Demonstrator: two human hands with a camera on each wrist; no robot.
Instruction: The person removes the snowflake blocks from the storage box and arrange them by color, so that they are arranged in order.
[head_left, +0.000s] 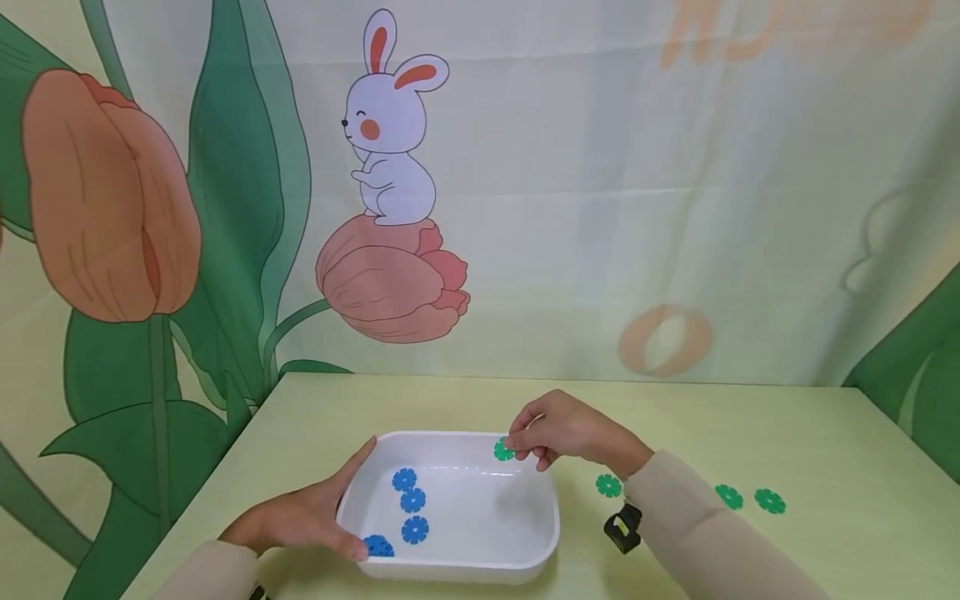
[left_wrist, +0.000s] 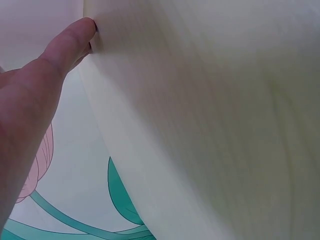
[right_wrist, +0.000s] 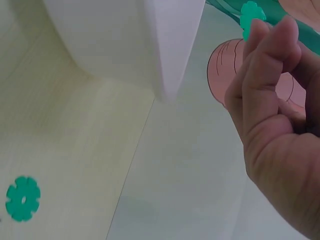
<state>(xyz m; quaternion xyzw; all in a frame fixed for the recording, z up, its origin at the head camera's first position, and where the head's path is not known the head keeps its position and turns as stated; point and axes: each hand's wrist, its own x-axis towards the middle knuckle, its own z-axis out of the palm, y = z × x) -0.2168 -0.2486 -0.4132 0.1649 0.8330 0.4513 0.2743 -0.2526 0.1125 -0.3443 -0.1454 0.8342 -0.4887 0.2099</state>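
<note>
My right hand (head_left: 562,429) pinches a green snowflake disc (head_left: 502,450) between thumb and fingertips, above the back right part of a white tray (head_left: 480,573). The same disc (right_wrist: 250,15) shows past the fingertips in the right wrist view, partly covered by them. My left hand (head_left: 307,512) holds the tray's left end, its thumb at the front left corner and fingers along the outer side. Inside the tray, several blue snowflake discs (head_left: 412,500) lie toward the left; those in the front left corner (head_left: 378,547) overlap beside the thumb.
To the tray's right, green snowflake discs lie on the pale table (head_left: 675,567): one (head_left: 608,485) near the right wrist, two (head_left: 770,501) farther right. A black strap (head_left: 623,528) hangs at the right sleeve. Behind the table hangs a printed curtain (head_left: 562,208).
</note>
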